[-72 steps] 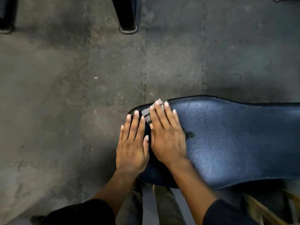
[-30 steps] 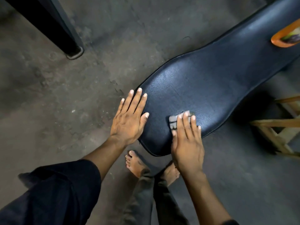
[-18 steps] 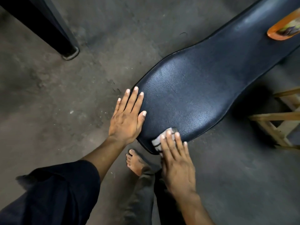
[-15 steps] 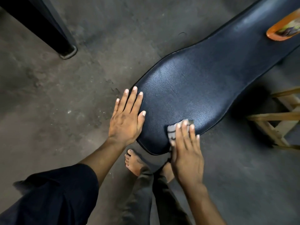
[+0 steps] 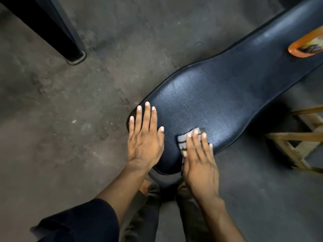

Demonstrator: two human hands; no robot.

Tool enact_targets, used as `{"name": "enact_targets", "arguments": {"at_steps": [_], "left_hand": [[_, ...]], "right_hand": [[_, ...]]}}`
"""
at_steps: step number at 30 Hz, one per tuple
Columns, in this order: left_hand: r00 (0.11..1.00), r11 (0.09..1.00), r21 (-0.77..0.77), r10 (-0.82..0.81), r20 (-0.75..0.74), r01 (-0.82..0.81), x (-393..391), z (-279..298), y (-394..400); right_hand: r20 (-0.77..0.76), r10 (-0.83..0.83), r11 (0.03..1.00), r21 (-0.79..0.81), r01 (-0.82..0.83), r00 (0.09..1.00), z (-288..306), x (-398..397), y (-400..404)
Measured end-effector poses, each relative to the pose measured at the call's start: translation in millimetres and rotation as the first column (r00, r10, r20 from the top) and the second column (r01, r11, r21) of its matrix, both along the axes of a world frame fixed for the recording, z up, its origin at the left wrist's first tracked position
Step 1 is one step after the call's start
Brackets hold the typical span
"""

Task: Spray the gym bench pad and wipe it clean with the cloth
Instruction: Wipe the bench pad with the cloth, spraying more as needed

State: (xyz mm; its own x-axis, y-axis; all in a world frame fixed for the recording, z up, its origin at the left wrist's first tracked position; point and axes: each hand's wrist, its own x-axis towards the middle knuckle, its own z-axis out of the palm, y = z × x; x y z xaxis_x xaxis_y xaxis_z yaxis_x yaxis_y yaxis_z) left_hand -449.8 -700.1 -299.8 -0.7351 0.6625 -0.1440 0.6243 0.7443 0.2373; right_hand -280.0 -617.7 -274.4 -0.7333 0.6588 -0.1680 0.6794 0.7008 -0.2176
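A worn grey floor (image 5: 73,130) fills the left and far side of the scene. A black post with a rubber foot (image 5: 76,57) stands on it at far left. At right stands a wooden frame (image 5: 297,142); an orange object (image 5: 305,48) shows at far right.

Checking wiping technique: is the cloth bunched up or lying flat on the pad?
Flat. The grey cloth lies pressed under the right hand on the bench pad.

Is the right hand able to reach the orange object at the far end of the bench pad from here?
Probably not without stepping forward: the orange object lies far up the bench pad, though nothing blocks the right hand.
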Motion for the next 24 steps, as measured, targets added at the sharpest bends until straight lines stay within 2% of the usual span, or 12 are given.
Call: {"name": "enact_targets", "arguments": {"at_steps": [3,5,9,14,20,24], "left_hand": [[1.000,1.000,-0.005,0.025,-0.006,-0.025,4,-1,3],[0.998,0.998,-0.007,0.060,0.017,-0.059,10,2,11],[0.992,0.997,-0.034,0.072,0.103,-0.069,22,12,35],[0.972,0.982,-0.078,0.180,0.148,-0.170,34,24,67],[0.946,0.958,-0.157,0.268,0.184,-0.241,61,34,96],[0.915,0.927,-0.244,0.340,0.217,-0.286,68,37,117]], "right_hand": [[0.001,-0.156,0.986,-0.060,0.155,0.988,-4,-17,39],[-0.015,-0.171,0.982,-0.085,0.169,0.985,-7,-36,60],[0.030,-0.002,0.996,-0.094,0.004,1.000,-6,-57,75],[0.061,0.226,0.958,-0.197,-0.210,0.972,7,-24,89],[0.125,0.157,0.962,-0.242,-0.123,0.980,15,-1,163],[0.108,0.246,0.935,-0.287,-0.207,0.963,11,-13,171]]}}
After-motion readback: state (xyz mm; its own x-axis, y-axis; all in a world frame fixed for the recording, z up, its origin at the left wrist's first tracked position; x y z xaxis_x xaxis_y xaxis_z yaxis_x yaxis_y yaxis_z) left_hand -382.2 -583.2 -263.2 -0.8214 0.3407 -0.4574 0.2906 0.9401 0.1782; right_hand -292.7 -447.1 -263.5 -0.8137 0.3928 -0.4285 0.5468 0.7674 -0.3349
